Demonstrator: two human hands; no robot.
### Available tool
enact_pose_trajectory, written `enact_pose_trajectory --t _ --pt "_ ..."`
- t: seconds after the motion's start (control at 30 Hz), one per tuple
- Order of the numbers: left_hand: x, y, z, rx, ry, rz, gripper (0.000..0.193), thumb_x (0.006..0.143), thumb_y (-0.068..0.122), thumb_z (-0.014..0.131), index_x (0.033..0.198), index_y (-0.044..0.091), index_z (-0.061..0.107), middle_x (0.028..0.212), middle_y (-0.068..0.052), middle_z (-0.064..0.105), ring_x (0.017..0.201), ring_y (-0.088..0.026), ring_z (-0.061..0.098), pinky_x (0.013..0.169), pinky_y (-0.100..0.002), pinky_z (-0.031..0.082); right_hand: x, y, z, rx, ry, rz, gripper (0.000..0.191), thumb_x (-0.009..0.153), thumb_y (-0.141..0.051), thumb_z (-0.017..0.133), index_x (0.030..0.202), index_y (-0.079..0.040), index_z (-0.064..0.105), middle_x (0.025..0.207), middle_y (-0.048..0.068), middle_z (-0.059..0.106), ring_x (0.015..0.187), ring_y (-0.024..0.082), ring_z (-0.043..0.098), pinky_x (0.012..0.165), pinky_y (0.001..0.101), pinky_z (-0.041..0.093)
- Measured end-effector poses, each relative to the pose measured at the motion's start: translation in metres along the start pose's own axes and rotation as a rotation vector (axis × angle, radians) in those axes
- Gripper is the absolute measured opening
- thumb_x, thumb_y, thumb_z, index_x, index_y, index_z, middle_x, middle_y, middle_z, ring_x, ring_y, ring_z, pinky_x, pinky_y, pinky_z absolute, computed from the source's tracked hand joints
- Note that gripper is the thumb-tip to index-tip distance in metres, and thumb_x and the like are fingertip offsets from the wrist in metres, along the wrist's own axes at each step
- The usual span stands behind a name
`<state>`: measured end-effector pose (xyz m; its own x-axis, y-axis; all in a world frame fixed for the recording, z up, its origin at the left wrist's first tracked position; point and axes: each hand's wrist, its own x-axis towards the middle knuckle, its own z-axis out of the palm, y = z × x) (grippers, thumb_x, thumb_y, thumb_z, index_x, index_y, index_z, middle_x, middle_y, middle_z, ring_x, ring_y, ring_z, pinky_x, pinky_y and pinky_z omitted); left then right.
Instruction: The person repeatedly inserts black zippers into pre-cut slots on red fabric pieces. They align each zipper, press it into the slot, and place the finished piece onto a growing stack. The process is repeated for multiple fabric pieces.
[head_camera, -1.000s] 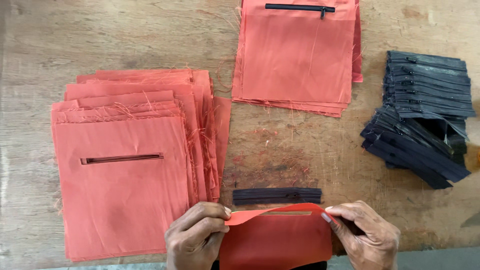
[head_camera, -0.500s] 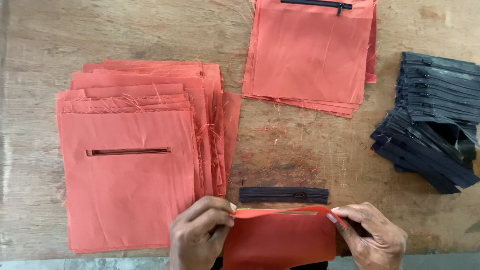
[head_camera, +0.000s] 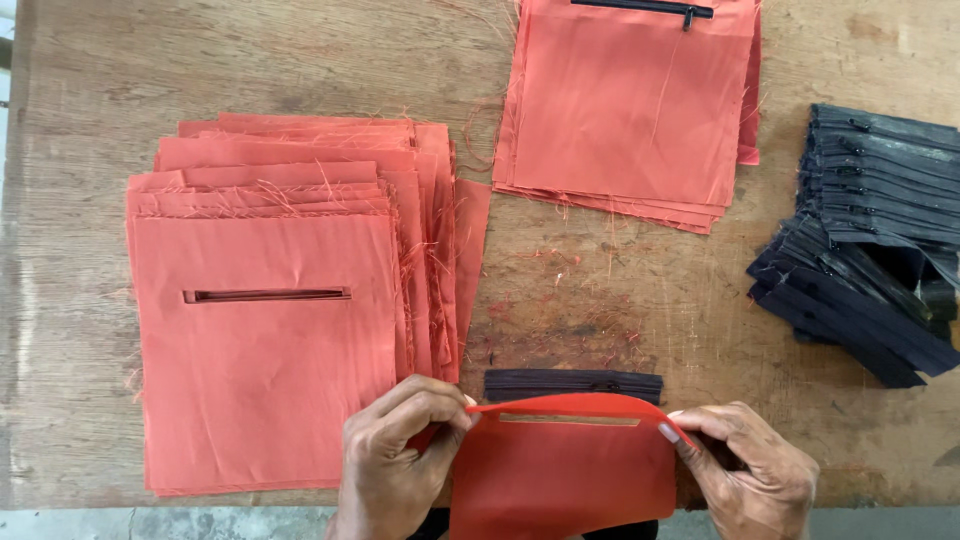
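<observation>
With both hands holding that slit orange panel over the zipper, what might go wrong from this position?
1. The single black zipper lies loose just beyond the slit orange fabric panel pinched by the left hand and right hand; it could end up crooked.
2. Frayed threads from the big stack of slit orange panels could snag.
3. The black zipper heap sits close to the wooden table's right side.

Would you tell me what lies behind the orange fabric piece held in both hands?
A black zipper lies on the wooden table just beyond the held fabric piece, parallel to its folded top edge. Whatever lies beneath the piece is covered.
</observation>
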<state>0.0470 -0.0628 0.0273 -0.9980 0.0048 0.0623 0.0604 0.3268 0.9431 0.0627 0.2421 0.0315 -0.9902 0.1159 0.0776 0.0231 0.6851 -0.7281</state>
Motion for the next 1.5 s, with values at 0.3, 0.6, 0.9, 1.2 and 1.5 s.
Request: enact_pose_trajectory --t 0.3,0.6,0.9,1.2,1.5 --pt "-0.007 0.003 0.007 -0.025 0.083 0.036 0.045 0.079 -0.003 0.08 0.121 0.003 0.063 0.097 -0.006 0.076 0.091 -0.014 0.077 0.077 -0.027 0.065 -0.002 0.001 -0.001 -0.023 0.002 0.008 0.018 0.075 -0.002 0.082 0.092 -0.003 0.076 0.084 0.006 0.076 0.077 0.011 0.072 0.066 0.0225 0.055" --pt "-0.009 0.016 -0.003 0.037 -0.108 0.035 0.066 0.081 -0.007 0.074 0.143 0.0 0.052 0.089 -0.008 0.073 0.085 -0.022 0.071 0.075 -0.036 0.06 -0.005 0.004 -0.001 0.03 -0.001 0.005 0.019 0.076 -0.001 0.082 0.094 -0.002 0.076 0.084 0.007 0.075 0.076 0.011 0.07 0.069 0.0235 0.055" --pt "-0.006 0.007 0.001 0.165 0.044 0.281 0.021 0.074 -0.006 0.079 0.09 0.004 0.07 0.088 -0.006 0.074 0.082 -0.023 0.071 0.07 -0.032 0.059 -0.004 0.005 -0.003 -0.019 0.028 -0.002 0.02 0.074 0.0 0.083 0.092 -0.002 0.076 0.083 0.006 0.075 0.077 0.013 0.071 0.067 0.025 0.055" --pt "-0.007 0.0 0.006 0.149 0.103 0.226 0.027 0.077 -0.002 0.084 0.099 0.002 0.069 0.086 -0.006 0.073 0.075 -0.021 0.07 0.064 -0.03 0.059 -0.003 0.004 -0.001 0.007 0.03 -0.042 0.019 0.074 0.001 0.083 0.091 -0.002 0.075 0.084 0.007 0.074 0.079 0.014 0.071 0.072 0.0259 0.056" --pt "0.0 -0.001 0.012 0.214 0.045 0.344 0.025 0.07 -0.003 0.079 0.093 0.004 0.073 0.086 -0.008 0.073 0.078 -0.024 0.07 0.068 -0.031 0.058 0.01 0.006 -0.014 -0.068 -0.02 -0.124 0.019 0.072 -0.001 0.082 0.088 -0.007 0.073 0.083 0.005 0.073 0.075 0.018 0.071 0.067 0.0275 0.055"
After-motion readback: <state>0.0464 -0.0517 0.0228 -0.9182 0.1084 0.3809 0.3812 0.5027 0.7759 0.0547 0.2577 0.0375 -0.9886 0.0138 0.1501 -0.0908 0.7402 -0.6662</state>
